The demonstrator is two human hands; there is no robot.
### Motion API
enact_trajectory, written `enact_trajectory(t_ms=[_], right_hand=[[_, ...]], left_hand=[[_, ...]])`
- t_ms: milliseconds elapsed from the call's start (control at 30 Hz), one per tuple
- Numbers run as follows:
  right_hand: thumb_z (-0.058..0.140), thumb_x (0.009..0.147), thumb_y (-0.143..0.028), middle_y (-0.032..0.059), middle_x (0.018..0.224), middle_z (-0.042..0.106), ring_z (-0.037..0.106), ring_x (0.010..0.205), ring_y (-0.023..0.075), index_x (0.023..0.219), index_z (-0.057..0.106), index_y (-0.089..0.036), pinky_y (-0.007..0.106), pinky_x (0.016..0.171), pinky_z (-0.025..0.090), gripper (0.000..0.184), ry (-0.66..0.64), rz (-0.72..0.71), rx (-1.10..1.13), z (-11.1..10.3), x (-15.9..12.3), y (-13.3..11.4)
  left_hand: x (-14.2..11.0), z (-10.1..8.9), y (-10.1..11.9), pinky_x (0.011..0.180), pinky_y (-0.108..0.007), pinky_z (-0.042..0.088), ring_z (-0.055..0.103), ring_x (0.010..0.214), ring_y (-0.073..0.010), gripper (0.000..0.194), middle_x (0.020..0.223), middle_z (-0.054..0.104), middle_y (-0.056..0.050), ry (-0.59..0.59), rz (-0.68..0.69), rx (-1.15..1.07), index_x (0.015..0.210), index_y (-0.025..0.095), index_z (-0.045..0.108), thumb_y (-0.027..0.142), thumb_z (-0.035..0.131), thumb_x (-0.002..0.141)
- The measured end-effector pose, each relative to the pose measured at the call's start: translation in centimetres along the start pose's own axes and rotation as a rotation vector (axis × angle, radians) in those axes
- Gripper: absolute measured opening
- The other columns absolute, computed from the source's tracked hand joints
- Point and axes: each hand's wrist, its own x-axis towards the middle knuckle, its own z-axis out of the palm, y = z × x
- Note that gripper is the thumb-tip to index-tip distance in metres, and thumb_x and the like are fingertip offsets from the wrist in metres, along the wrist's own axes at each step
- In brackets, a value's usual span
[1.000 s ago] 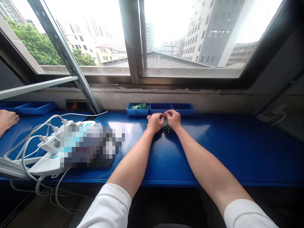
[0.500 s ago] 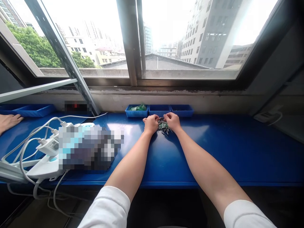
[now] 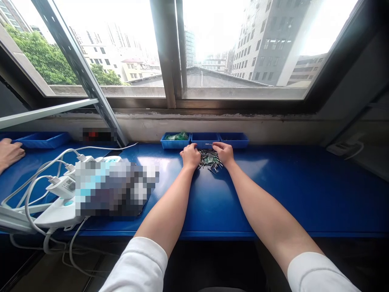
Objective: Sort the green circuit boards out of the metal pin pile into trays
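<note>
A pile of small dark and silvery rod-shaped pieces, with some green among them, lies on the blue tabletop between my hands. My right hand, at the pile's right edge, pinches one thin, pale, rod-like piece that points left toward the other hand. At the left edge of the pile, my left hand has its fingers curled together. Whatever is in those fingers, if anything, is hidden. Just behind the hands stand a blue bin with green contents and two more blue bins.
On the left sit a white power strip with plugged-in chargers and cables, and a blurred-out object. A metal frame post slants up there. Another person's hand rests near more blue bins at far left. A window spans the back.
My hands have drawn apart a little, so more of the pile shows. The thin piece now sticks out visibly from my right fingertips. The other person's hand has shifted slightly.
</note>
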Motion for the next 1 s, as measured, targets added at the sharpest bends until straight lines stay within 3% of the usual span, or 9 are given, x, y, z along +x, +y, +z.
enact_trajectory(t_ms=[100,300,467,633,733,833,900,1000], right_hand=[[0.060,0.071,-0.026,0.0037,0.104,0.068,0.060,0.095,0.0215,0.109,0.069,-0.018,0.034,0.091,0.048,0.040,0.081,-0.002,-0.095,-0.5,0.2,-0.3],[0.056,0.072,-0.024,0.0095,0.119,0.059,0.040,0.117,0.0292,0.135,0.050,-0.017,0.043,0.102,0.035,0.064,0.138,0.002,-0.543,-1.5,0.5,-0.7],[0.056,0.072,-0.029,0.0085,0.142,0.039,0.036,0.112,0.0343,0.142,0.038,-0.019,0.051,0.096,0.035,0.073,0.106,0.053,-0.761,-1.8,0.8,-0.2],[0.058,0.072,-0.032,0.0068,0.151,0.022,0.033,0.115,0.0361,0.143,0.035,-0.021,0.050,0.094,0.036,0.075,0.042,0.094,-0.786,-1.7,0.7,-0.2],[0.056,0.073,-0.028,0.0108,0.148,0.027,0.032,0.119,0.0349,0.139,0.040,-0.018,0.048,0.096,0.035,0.069,0.075,0.021,-0.755,-1.4,0.4,-0.3],[0.052,0.076,-0.024,0.0120,0.129,0.047,0.037,0.116,0.0303,0.119,0.058,-0.016,0.043,0.097,0.035,0.044,0.084,-0.085,-0.745,-0.9,0.1,-0.5],[0.052,0.077,-0.024,0.0101,0.115,0.054,0.041,0.112,0.0285,0.105,0.064,-0.018,0.042,0.096,0.036,0.031,0.021,-0.098,-0.781,-0.5,-0.2,-0.7],[0.056,0.078,-0.032,0.0106,0.114,0.054,0.042,0.111,0.0301,0.105,0.065,-0.019,0.044,0.094,0.036,0.031,-0.113,-0.036,-0.889,0.0,-0.6,-0.9]], left_hand=[[0.1,-0.1,-0.2,0.099,-0.041,0.035,0.051,0.117,-0.0254,0.037,0.121,0.061,-0.010,-0.030,-0.060,0.062,0.116,0.018,0.059,0.018,0.042,0.083],[-0.1,0.0,-0.1,0.100,-0.043,0.035,0.049,0.119,-0.0289,0.035,0.124,0.059,-0.013,-0.156,-0.047,0.169,0.111,0.017,0.062,0.025,0.044,0.082],[0.0,0.2,-0.1,0.099,-0.041,0.036,0.051,0.116,-0.0279,0.037,0.121,0.060,-0.013,-0.150,-0.008,0.151,0.112,0.015,0.062,0.025,0.044,0.082],[0.5,0.1,-0.5,0.097,-0.038,0.039,0.055,0.111,-0.0249,0.034,0.115,0.062,-0.012,-0.118,-0.019,0.071,0.109,0.016,0.062,0.024,0.044,0.082],[0.6,0.0,-0.7,0.097,-0.038,0.038,0.055,0.110,-0.0250,0.032,0.113,0.063,-0.010,-0.063,-0.008,0.099,0.107,0.018,0.063,0.025,0.045,0.082],[0.6,0.1,-0.8,0.097,-0.039,0.038,0.055,0.110,-0.0270,0.033,0.112,0.064,-0.011,-0.092,0.004,0.157,0.105,0.017,0.064,0.033,0.043,0.085],[0.5,0.3,-0.9,0.095,-0.037,0.040,0.056,0.110,-0.0267,0.039,0.113,0.064,-0.013,-0.165,0.021,0.161,0.106,0.017,0.064,0.041,0.039,0.088],[0.3,0.7,-0.8,0.094,-0.031,0.040,0.056,0.110,-0.0239,0.046,0.115,0.063,-0.013,-0.244,0.093,0.141,0.108,0.016,0.063,0.047,0.034,0.090]])
